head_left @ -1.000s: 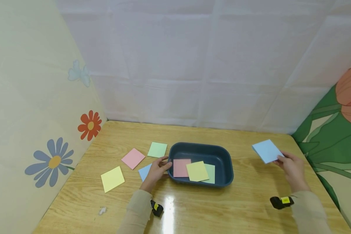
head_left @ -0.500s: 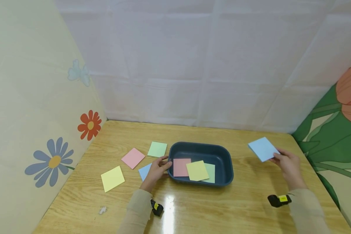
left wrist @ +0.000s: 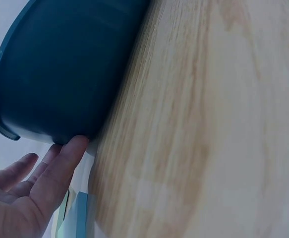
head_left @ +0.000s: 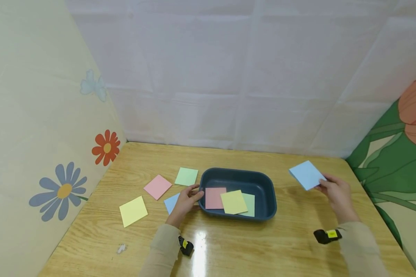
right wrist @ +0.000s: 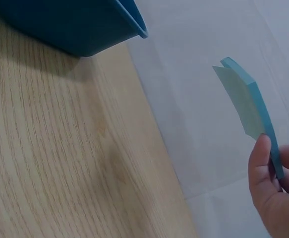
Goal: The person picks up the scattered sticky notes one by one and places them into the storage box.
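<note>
Between thumb and fingers, my right hand point(head_left: 339, 195) pinches a light blue sticky note pad point(head_left: 306, 175) by its near corner, up above the table. A loose sheet point(right wrist: 239, 101) splays away from the pad in the right wrist view. My left hand point(head_left: 183, 206) holds the left end of a dark blue plastic bin point(head_left: 274, 200), thumb at the rim and fingertips against the outer wall point(left wrist: 60, 74). Inside the bin lie a pink pad point(head_left: 214, 198), a yellow pad point(head_left: 233, 202) and a green pad point(head_left: 250, 204), the yellow overlapping the green.
Left of the bin on the wooden table point(head_left: 280, 246) lie another yellow pad point(head_left: 133, 211), a pink pad point(head_left: 158, 187), a green pad point(head_left: 186, 176) and a blue pad point(head_left: 171, 203) partly behind the left hand. A white cloth point(head_left: 194, 77) hangs behind the table.
My right hand has moved a little to the left and away from me with the blue sticky note pad, nearer the bin. The left hand and bin have stayed put.
</note>
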`<state>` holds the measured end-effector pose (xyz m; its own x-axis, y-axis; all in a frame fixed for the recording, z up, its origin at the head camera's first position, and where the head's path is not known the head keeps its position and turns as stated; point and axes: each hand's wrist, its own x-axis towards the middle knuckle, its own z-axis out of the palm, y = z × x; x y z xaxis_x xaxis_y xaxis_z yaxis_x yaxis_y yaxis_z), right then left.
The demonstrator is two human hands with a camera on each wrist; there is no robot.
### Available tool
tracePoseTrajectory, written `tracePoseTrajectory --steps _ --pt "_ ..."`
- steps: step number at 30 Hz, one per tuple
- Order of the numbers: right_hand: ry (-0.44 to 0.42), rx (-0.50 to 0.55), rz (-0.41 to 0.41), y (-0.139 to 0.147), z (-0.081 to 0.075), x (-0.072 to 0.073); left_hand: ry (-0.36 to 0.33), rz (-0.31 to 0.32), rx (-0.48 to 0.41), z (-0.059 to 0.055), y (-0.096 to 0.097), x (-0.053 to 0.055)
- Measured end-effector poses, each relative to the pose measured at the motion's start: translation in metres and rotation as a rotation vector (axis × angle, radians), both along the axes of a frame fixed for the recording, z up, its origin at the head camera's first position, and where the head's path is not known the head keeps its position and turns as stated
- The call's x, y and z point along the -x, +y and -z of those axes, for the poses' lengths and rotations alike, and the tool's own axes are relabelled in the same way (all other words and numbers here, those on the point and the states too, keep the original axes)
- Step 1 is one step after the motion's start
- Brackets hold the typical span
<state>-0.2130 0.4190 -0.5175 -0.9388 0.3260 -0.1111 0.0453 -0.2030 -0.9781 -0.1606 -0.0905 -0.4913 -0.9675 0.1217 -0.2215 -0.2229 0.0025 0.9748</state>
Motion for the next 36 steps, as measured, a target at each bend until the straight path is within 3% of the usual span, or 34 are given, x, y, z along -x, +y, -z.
tracePoseTrajectory --steps 26,36 --pt "0.038 0.055 -0.083 -0.029 -0.003 0.004 0.002 -0.007 0.006 -0.001 0.001 -0.001" --pt "0.076 0.024 -0.128 -0.038 -0.002 0.007 -0.008 -0.006 -0.013 0.0 0.0 -0.001"
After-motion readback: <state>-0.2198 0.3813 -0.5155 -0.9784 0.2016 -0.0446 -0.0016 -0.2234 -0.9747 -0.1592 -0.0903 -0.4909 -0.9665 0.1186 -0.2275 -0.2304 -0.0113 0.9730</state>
